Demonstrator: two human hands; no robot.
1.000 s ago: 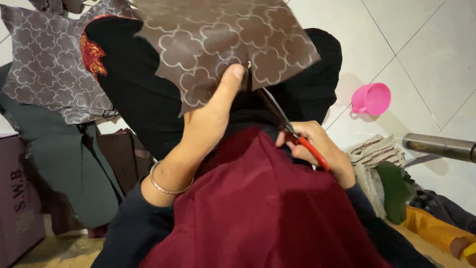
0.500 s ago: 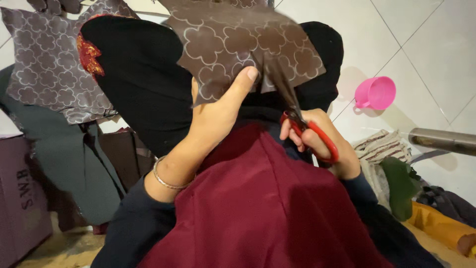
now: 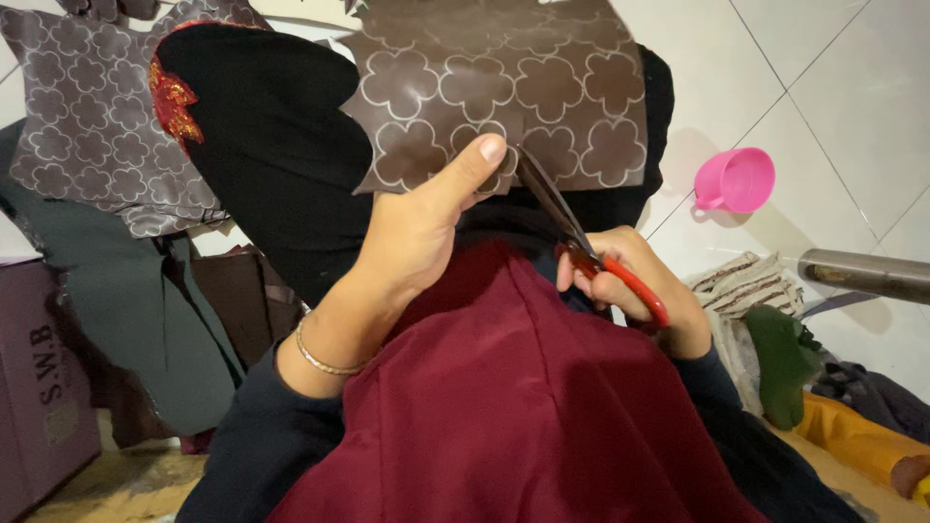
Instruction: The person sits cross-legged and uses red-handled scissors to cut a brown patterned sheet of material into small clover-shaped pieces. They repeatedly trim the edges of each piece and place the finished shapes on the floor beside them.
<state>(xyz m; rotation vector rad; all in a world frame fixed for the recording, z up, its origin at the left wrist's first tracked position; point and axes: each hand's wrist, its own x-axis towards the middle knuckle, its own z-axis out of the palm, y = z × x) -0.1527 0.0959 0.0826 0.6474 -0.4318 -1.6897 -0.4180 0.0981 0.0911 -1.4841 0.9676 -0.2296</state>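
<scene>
1. White tiled floor [image 3: 852,87] forms the background; the person sits over it, with maroon cloth [image 3: 523,407] draped across the lap.
2. Brown sheet [image 3: 504,87], printed with pale clover outlines, is held up in front of the person, above the black-clad knees.
3. Left hand [image 3: 417,232] pinches the sheet's lower edge, thumb pressed on the front face, other fingers hidden behind it. A thin bangle [image 3: 325,353] sits on the wrist.
4. Right hand [image 3: 630,286] is closed through the red handles of the scissors [image 3: 572,232], just right of the left hand.
5. Scissor blades point up and left; their tips meet the sheet's lower edge, right beside the left thumb. Whether the blades are parted cannot be told.
6. A second patterned sheet [image 3: 87,126] lies at upper left, on the floor.
7. Pink cup [image 3: 736,179] stands on the floor at right, well apart from both hands.
8. Metal tube [image 3: 862,274] lies at the right edge, above a cloth pile [image 3: 756,310].
</scene>
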